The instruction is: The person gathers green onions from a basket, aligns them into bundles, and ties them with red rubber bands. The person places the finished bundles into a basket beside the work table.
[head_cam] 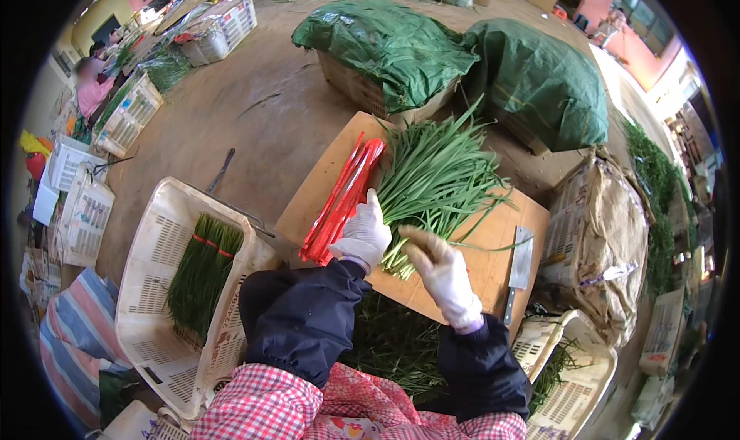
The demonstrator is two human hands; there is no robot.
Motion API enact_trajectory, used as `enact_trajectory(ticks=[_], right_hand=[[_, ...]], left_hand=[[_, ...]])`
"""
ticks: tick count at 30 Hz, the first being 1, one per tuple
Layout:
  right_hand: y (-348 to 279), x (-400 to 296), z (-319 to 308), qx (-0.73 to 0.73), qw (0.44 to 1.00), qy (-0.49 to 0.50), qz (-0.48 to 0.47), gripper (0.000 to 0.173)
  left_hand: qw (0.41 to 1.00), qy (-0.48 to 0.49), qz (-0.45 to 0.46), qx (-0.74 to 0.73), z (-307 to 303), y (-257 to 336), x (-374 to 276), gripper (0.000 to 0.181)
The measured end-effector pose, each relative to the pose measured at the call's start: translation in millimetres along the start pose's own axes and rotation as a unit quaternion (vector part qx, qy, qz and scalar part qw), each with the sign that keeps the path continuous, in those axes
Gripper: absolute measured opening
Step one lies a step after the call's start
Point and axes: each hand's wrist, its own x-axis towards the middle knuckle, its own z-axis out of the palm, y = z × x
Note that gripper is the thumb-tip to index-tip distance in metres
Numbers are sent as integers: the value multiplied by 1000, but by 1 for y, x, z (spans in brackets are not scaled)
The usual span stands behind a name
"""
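Observation:
My left hand (367, 232), in a white glove, is closed around the lower part of a loose bunch of long flat green leaves, which look like garlic chives (439, 168). The pale cut stem ends (399, 260) stick out towards me. My right hand (442, 269), also gloved, hovers just right of those ends with its fingers apart and slightly blurred; I see nothing in it. Under the bunch is a wooden board (318, 179). A bundle of red plastic strips (347, 203) lies on it, beside my left hand. Towards the right edge rests a cleaver (520, 260) with a black handle.
On my left a white plastic crate (144, 307) holds chives (205, 272) bound with red strips. Loose greens (399, 341) lie below the board. Green tarpaulins (393, 46) cover crates beyond it. A cloth-covered crate (607, 249) stands right. A person (95, 87) sits far left.

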Motion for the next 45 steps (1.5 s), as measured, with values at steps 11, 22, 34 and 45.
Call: enact_trajectory(ticks=[11, 22, 34, 45], right_hand=[[72, 139, 18, -330, 897, -4, -295, 20], [91, 135, 2, -293, 892, -12, -343, 14], [117, 123, -14, -236, 938, -20, -255, 13], [123, 118, -19, -243, 940, -45, -233, 18]], left_hand=[[994, 12, -21, -105, 10, 21, -24, 84], [993, -8, 20, -119, 19, 21, -31, 94], [787, 12, -156, -597, 0, -75, -51, 38], [740, -130, -232, -618, 56, -38, 43, 13]])
